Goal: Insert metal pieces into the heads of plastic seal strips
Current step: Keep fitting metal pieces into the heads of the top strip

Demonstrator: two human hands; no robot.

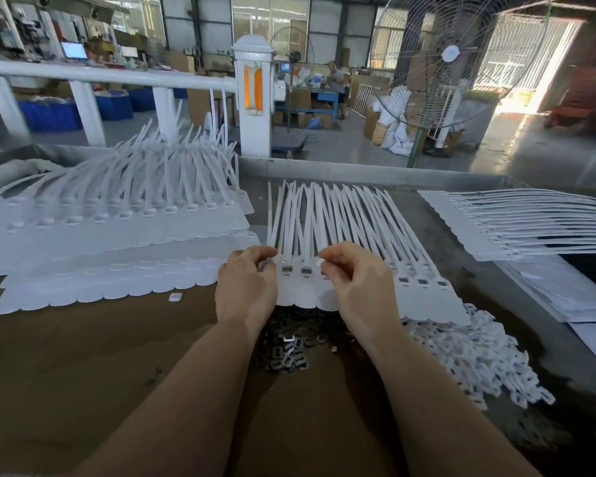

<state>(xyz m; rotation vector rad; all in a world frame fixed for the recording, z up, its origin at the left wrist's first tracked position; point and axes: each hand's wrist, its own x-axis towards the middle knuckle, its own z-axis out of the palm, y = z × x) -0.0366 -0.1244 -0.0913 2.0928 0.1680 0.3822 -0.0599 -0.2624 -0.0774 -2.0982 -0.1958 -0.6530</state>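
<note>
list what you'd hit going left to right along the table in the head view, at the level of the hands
stacked white seal strips → loose white piece → left hand → row of seal strip heads being worked on → right hand → fan of seal strips at the right edge

White seal strips fan out, dark grey metal pieces heaped just below, brown table underneath.

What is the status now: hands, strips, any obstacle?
Left hand and right hand pinching at seal strip heads. Metal pieces piled below. No obstacle seen.
</note>
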